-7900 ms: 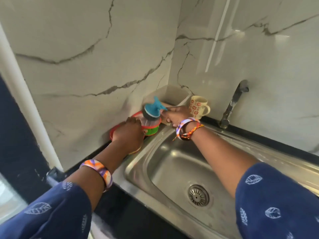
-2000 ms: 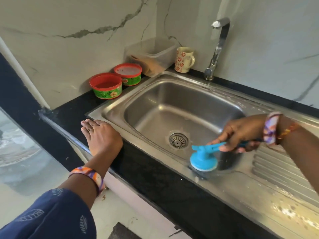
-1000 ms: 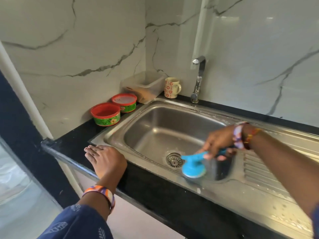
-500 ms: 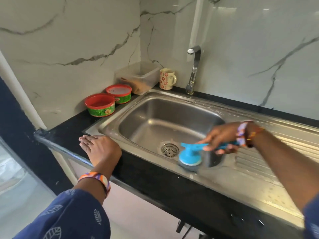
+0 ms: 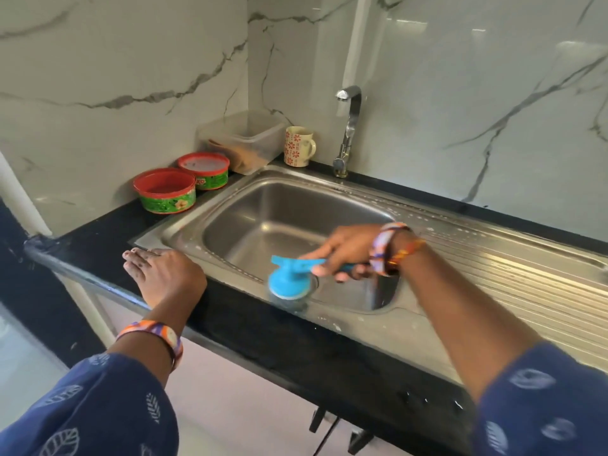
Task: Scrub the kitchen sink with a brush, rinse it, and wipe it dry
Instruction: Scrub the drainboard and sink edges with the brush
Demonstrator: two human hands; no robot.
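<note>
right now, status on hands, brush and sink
Right hand grips brush, scrubbing sink's near rim. Left hand flat on counter. Nothing in the way.

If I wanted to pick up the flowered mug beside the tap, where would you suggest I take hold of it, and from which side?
Probably by its handle. The mug stands upright on the counter, with the handle pointing right toward the tap. The plastic box sits close on its left, so come from the front right, over the sink, and hook your fingers through the loop.

Head-worn view, down over sink (image 5: 329,189)
</note>
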